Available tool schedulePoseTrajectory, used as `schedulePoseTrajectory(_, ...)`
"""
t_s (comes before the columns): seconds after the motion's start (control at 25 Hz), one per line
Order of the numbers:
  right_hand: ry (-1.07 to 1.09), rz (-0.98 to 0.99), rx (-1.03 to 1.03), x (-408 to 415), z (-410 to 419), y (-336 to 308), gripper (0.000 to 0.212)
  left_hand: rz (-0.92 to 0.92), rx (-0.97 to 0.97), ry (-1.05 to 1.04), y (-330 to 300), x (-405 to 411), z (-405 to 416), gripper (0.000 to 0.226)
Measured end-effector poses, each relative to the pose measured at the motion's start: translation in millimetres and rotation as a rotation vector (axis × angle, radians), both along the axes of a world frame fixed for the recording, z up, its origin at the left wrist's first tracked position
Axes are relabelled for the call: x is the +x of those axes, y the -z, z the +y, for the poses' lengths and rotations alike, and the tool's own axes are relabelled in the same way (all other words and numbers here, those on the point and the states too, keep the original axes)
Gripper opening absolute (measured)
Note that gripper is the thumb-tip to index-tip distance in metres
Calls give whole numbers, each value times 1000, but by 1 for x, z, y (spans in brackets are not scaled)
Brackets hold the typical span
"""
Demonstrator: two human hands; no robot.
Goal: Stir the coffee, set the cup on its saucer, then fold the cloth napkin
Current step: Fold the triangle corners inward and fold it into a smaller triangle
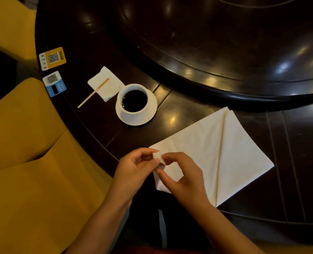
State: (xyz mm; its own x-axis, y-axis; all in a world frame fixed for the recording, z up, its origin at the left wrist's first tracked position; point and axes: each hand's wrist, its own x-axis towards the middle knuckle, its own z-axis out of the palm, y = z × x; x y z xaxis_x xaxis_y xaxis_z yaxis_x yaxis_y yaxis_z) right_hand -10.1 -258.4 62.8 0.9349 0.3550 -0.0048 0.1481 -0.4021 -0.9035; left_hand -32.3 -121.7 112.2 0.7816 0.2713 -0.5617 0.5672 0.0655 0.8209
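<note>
Both hands (159, 169) pinch the napkin (216, 153) corner at the table (188, 110) edge.

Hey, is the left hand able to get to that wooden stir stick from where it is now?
Probably yes. The left hand would first have to release the cloth napkin corner it pinches. Bare table lies between it and the stir stick, and the cup sits off to the right.

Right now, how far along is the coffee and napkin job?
Done: the white cup of black coffee sits on its white saucer, and the wooden stirrer lies aside. In hand: both hands, left and right, pinch a corner of the partly folded white cloth napkin. Left: finishing the folds.
</note>
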Motion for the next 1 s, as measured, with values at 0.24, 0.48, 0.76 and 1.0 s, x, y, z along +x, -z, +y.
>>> schedulePoseTrajectory(0.24, 237, 180, 134, 37, -53, 5, 5, -39, -193, 143, 5, 31, -35, 20)
schedulePoseTrajectory(0.48, 232, 221, -102, 107, -101, 8, 13, -240, 347, 464, 43, 54, -56, 22)
schedulePoseTrajectory(0.76, 202, -59, -555, 182, -112, 41, 16, -484, 1085, 1049, 108, 79, -74, 57)
schedulePoseTrajectory(1.0, 218, -336, -651, 177, -110, 52, 23, -413, 1179, 1117, 136, 74, -74, 61)
